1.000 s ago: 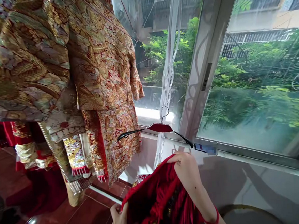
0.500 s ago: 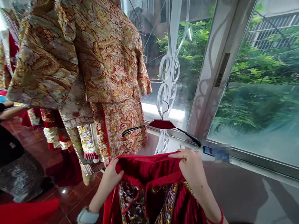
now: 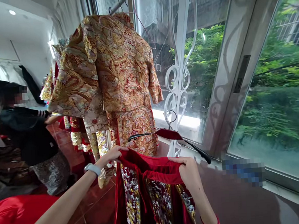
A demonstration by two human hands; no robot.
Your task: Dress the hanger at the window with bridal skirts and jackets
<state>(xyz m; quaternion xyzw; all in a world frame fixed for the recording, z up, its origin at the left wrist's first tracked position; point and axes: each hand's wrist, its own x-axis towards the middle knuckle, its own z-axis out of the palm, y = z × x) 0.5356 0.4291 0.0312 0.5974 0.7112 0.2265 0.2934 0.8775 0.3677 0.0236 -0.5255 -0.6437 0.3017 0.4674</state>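
Windows (image 3: pixel 271 130) bound the right; left hand (image 3: pixel 114 153) and right hand (image 3: pixel 190 170) pinch the red waistband (image 3: pixel 164 177) (hanger (image 3: pixel 168 134) apart, just beyond).

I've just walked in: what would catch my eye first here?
Probably the red garment with glittering bands at bottom centre, its waistband held between the left hand and the right hand. Behind it, left of the window, hang ornate gold garments; a red-centred hanger appears just above the waistband.
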